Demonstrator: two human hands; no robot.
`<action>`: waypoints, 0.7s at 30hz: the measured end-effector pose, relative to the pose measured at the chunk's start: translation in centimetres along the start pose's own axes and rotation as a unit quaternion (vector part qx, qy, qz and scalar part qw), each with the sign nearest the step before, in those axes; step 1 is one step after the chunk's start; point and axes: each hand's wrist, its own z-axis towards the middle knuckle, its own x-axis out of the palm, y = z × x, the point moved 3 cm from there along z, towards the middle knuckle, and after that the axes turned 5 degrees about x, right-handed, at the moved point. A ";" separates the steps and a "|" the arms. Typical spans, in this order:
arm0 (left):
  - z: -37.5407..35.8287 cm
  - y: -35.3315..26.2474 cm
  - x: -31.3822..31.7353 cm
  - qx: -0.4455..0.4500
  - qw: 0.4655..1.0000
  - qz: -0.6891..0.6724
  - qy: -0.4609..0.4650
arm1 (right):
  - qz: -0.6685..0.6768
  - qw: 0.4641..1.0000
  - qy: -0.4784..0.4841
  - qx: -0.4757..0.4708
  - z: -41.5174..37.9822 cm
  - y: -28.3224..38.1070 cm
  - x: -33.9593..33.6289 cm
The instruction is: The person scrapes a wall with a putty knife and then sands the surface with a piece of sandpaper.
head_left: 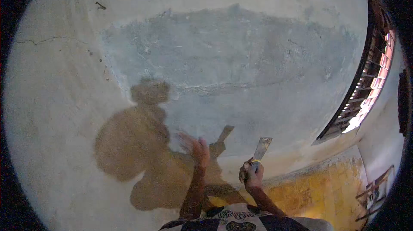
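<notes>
My right hand (252,174) is wrapped round the handle of a putty knife (262,147), whose flat metal blade points up and bears worn marks. A yellow band shows where the blade meets the handle. Left of it, my left hand (198,148) is raised before the wall with its fingers stretched out and partly smeared by motion, holding nothing. Both hands overlap the lower part of a large blue-grey patch (223,55) on the pale wall (56,115). Across that patch runs a rough horizontal crack (215,88).
A barred window (359,95) with a dark frame is at the right. Yellow, tile-like surface (318,188) lies below it, with a wooden frame-like object (376,194) at the lower right. A metal hook or nail (100,6) sticks out at upper left. My shadow (133,145) falls on the wall.
</notes>
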 end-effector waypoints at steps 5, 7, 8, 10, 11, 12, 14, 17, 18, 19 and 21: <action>-1.5 -2.8 0.9 -0.061 0.991 -0.113 0.032 | 0.008 1.000 0.018 0.009 1.9 1.3 -2.9; 4.7 -4.5 -0.1 -0.163 0.958 -0.235 -0.003 | -0.005 1.000 0.022 0.000 2.5 2.6 -2.9; 6.7 -3.9 0.1 -0.138 0.961 -0.234 -0.042 | -0.013 1.000 0.021 -0.001 2.3 3.0 -3.2; 8.8 -4.0 2.2 -0.108 0.974 -0.196 -0.027 | -0.036 0.998 0.040 -0.013 2.5 3.4 -5.2; 8.6 -4.8 2.4 -0.086 0.981 -0.174 -0.010 | -0.047 0.997 0.051 -0.021 2.7 3.4 -5.9; 8.4 -5.6 2.7 -0.062 0.986 -0.153 0.007 | -0.047 0.998 0.050 -0.010 2.9 3.7 -6.5; 5.2 -11.5 -0.3 0.004 0.992 -0.104 0.066 | -0.044 0.998 0.042 0.009 3.2 4.5 -7.9; 1.5 -19.7 -3.3 0.105 0.983 -0.037 0.149 | -0.031 0.996 0.059 -0.056 4.2 7.3 -9.4; 2.3 -18.8 -2.3 0.090 0.992 -0.002 0.093 | -0.032 0.997 0.046 -0.051 4.6 7.8 -10.2; 3.8 -16.6 -1.2 0.074 0.996 0.034 0.039 | -0.032 0.998 0.033 -0.044 5.0 8.3 -11.1; 6.0 -14.4 -1.1 0.021 0.998 0.038 -0.055 | -0.033 0.999 0.016 -0.033 5.4 9.2 -12.6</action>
